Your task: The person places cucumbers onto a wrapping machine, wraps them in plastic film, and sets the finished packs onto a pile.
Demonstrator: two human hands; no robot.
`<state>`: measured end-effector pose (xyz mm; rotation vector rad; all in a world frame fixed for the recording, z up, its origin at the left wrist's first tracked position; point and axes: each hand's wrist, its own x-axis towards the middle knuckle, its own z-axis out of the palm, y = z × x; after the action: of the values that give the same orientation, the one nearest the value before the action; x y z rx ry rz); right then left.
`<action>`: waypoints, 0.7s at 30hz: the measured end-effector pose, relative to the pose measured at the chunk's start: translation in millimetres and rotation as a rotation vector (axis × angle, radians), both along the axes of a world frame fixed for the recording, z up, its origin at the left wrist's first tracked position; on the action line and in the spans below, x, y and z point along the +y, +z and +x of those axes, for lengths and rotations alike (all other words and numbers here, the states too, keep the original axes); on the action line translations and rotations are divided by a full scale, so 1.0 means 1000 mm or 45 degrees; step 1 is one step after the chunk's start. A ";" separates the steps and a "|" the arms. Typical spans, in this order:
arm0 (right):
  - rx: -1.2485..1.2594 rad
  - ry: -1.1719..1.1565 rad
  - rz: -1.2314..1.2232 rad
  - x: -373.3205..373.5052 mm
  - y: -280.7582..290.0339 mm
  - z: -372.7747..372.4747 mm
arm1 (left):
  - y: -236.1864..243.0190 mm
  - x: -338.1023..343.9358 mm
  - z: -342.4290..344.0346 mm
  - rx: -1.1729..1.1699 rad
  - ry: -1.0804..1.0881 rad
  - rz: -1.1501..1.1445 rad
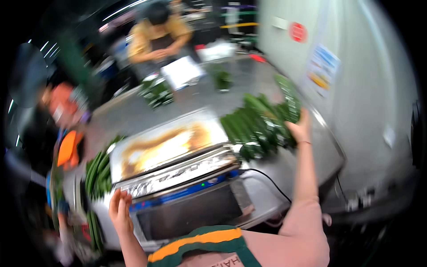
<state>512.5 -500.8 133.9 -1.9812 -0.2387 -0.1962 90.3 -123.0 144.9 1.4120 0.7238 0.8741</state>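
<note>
Many film-wrapped packs of long green vegetables (249, 127), which look like cucumbers, lie in a row to the right of a wrapping machine. At the right end of the row, the fingers of my right hand (300, 128) are closed round the edge of a shiny wrapped pack (289, 95). My left hand (120, 211) hovers by the near left corner of the wrapping machine (184, 191), its fingers loosely bent and apart, with nothing visible in them. The machine's flat metal plate (171, 138) has brown scorch marks. Motion blur softens much of the view.
Loose long green vegetables (98, 173) lie left of the machine. A black cable (273, 184) runs from its right side. Across the metal table (249, 73), a person in yellow (158, 38) stands behind a white sheet (182, 72) and green packs (155, 91). A pale wall (356, 89) borders the right.
</note>
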 end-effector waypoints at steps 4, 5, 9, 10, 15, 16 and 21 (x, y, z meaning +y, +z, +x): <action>-0.258 -0.301 -0.662 -0.133 -0.103 0.086 | -0.040 0.069 -0.006 -0.002 0.476 -0.103; -0.367 -0.359 -0.810 -0.161 -0.130 0.105 | -0.047 0.087 -0.013 0.059 0.543 -0.062; 0.049 -0.360 -0.566 -0.161 -0.128 0.091 | -0.106 0.158 -0.056 0.455 0.589 0.341; -0.229 -0.466 -0.810 -0.161 -0.124 0.084 | -0.110 0.168 -0.044 0.580 0.567 0.463; 0.128 -0.184 -0.220 -0.116 -0.059 -0.002 | -0.110 0.226 0.052 1.127 0.214 1.070; 0.225 -0.145 -0.108 -0.124 -0.061 -0.013 | -0.112 0.238 0.076 1.159 0.177 1.170; 0.381 -0.116 -0.326 -0.069 0.011 -0.125 | -0.071 0.274 0.139 1.720 -0.370 1.128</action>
<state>387.8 -570.1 144.6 -2.2458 0.0220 0.0782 229.1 151.2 74.1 2.8563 1.0933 -0.2034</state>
